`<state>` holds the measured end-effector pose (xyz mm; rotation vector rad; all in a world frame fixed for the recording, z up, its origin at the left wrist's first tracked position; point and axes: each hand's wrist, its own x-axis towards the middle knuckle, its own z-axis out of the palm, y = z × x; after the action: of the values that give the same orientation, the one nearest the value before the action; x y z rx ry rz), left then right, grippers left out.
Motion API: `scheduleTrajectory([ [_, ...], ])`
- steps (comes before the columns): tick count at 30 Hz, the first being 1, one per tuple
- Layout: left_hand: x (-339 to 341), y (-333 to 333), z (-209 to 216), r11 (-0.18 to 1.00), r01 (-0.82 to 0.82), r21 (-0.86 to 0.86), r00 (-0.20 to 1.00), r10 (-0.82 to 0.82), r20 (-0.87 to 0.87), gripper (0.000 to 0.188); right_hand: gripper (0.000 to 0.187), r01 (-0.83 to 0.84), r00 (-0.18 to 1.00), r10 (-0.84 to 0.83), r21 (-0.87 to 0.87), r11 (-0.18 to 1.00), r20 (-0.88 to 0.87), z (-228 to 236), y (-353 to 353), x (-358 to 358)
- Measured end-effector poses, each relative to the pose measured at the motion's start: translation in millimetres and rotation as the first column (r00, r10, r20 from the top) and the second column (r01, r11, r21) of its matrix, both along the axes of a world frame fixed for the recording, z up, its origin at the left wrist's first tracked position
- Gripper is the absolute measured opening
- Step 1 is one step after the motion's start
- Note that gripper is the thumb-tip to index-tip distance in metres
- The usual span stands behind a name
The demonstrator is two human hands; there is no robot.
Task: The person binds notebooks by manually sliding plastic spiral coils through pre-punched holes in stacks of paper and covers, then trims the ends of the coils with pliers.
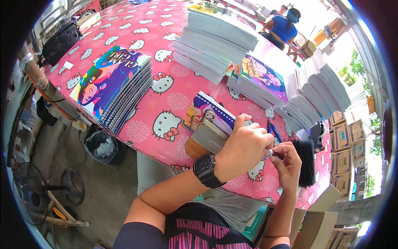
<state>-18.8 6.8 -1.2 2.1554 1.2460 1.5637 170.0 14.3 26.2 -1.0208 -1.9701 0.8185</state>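
My left hand (244, 143), with a black wristwatch (206, 169) on its wrist, is closed over the top of a small colourful notebook (207, 112) clamped in a brown binding tool (205, 139) at the table's near edge. Close beside it, my right hand (286, 159) pinches a small dark piece, apparently a spiral's end, next to a bundle of black spiral coils (306, 159). The hands nearly touch each other. Part of the notebook is hidden behind my left hand.
The pink cartoon-cat tablecloth (137, 50) carries a stack of bright-covered notebooks (114, 83) at left, tall stacks of plain pages (215, 39) in the middle and fanned piles (319, 95) at right. Blue-handled pliers (273, 130) lie near my hands. A person in blue (284, 25) sits far back. Cartons (344, 145) stand at right.
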Motion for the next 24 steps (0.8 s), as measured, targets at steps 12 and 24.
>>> scheduleTrajectory([
  [12, -1, -4, 2, 0.999, 0.02, 0.03, 0.999, -0.018, -0.045, 0.005, 0.016, 0.043, 0.988, -0.071, 0.197, 0.979, 0.137, 3, -11, -5],
  [24, 10, -18, -7, 0.981, -0.116, 0.153, 0.988, 0.129, -0.081, 0.016, 0.017, 0.076, 0.986, -0.113, 0.266, 0.961, 0.125, 1, -13, -3],
])
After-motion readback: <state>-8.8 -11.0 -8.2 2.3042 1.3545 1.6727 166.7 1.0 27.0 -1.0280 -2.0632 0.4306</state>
